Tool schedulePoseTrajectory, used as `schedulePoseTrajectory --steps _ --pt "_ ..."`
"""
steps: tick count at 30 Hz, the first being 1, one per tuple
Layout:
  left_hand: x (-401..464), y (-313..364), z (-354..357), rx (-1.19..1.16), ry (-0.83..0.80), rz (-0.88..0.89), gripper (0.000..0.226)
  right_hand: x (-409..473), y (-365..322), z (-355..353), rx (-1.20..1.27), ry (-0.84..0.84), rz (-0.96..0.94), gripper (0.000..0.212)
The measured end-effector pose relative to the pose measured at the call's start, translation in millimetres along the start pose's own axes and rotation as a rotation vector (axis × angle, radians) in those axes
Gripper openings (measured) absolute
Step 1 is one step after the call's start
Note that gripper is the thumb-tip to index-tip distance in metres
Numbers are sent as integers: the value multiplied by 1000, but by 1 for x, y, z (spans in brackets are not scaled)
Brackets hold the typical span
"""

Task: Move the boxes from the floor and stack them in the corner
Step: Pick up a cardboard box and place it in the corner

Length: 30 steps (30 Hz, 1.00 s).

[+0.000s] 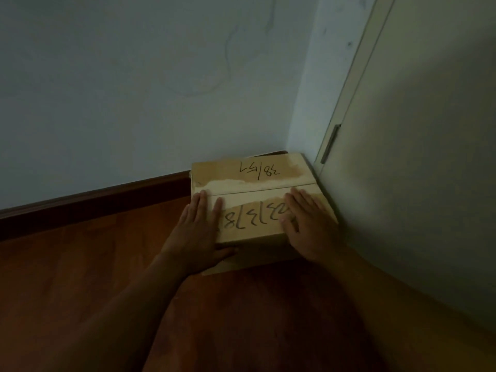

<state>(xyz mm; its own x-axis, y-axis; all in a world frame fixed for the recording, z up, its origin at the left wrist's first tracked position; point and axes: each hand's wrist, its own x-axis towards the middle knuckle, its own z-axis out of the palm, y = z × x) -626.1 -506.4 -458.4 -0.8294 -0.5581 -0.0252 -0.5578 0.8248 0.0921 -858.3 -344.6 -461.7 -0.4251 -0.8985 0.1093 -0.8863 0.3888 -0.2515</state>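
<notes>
Your two bare arms reach out over the wooden floor [80,277], which is reddish brown, smooth and a bit shiny. Your left hand [197,232] lies flat on the near left side of the cardboard box [252,191]. Its fingers are stretched out on the top, and the thumb hooks down over the front edge. Your right hand [308,224] lies flat on the near right side, fingers spread wide. Neither hand is wrapped around anything; both just press on the lid.

That box is tan, flat on top, with two flaps that meet in a thin line across the middle. Black numbers are scribbled on each flap, and pale torn patches show where tape came off. It sits in the corner, close to the dark baseboard [102,200] and the pale wall [134,89] behind, and right beside the grey door [416,157] on the right. Another bit of cardboard peeks out under it at the front, but you cannot tell if that is a second box.

It looks like you are setting this box in its place. Next, lift your hands off gently, so it does not slide, and go get another box.
</notes>
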Motion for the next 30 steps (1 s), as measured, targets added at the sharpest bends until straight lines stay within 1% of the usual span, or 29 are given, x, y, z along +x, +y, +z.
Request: schedulePoseTrajectory --steps 4,7,12,16,19,22,24,26,28,30 --pt "9 1 3 7 13 7 122 9 6 2 20 67 -5 65" --pt "19 -3 3 23 58 29 125 25 7 4 16 102 -21 63" --pt "40 -1 5 38 81 16 125 56 19 5 -39 110 -37 66" --pt "48 9 7 29 90 -20 125 67 27 -1 -81 63 -58 66" --pt "50 7 0 16 22 -9 131 74 24 -5 -53 21 -30 66" --pt "49 -4 -22 -76 -113 34 133 79 11 -13 36 -45 53 60" --pt "44 -17 -51 -180 -123 -1 123 81 -13 -24 71 -44 116 60" --pt "34 -35 -84 -214 -75 -40 104 85 -50 -44 100 39 171 56" --pt "19 -54 -117 -94 -57 -32 77 91 -97 -68 136 81 153 46" --pt "-2 -72 -152 -11 -53 -52 58 96 -145 -93 155 72 66 35"
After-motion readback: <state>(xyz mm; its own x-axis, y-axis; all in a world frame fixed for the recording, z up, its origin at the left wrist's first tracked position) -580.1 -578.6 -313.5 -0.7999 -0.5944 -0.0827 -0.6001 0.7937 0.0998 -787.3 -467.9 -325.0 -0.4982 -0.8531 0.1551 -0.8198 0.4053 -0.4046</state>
